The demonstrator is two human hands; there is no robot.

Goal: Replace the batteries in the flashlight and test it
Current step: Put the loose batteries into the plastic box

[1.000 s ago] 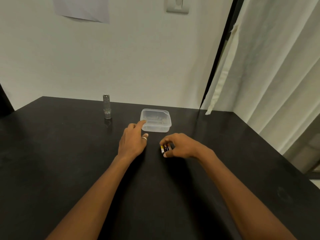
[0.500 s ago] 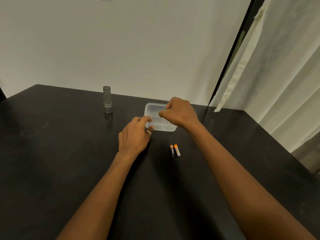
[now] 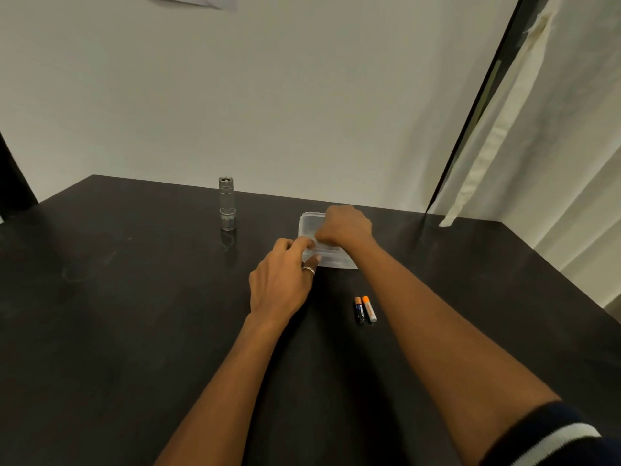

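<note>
A silver flashlight [image 3: 227,203] stands upright on the black table [image 3: 134,331], far left of my hands. Two small batteries lie side by side on the table, one black [image 3: 359,310] and one white with an orange end [image 3: 369,309]. No hand touches them. A clear plastic container [image 3: 336,261] sits beyond them. My left hand [image 3: 281,284] grips its near left corner. My right hand [image 3: 343,227] reaches down over the container with its fingers curled together. What those fingers hold, if anything, is hidden.
A pale wall rises behind the table, with a sheet of paper [image 3: 198,0] at the top. A light curtain [image 3: 551,156] hangs along the right edge. A dark upright object [image 3: 13,183] stands at the far left.
One second ago my right hand held the two batteries near the table. They now lie on the table, and that hand has moved up over the container. My left hand has closed on its corner.
</note>
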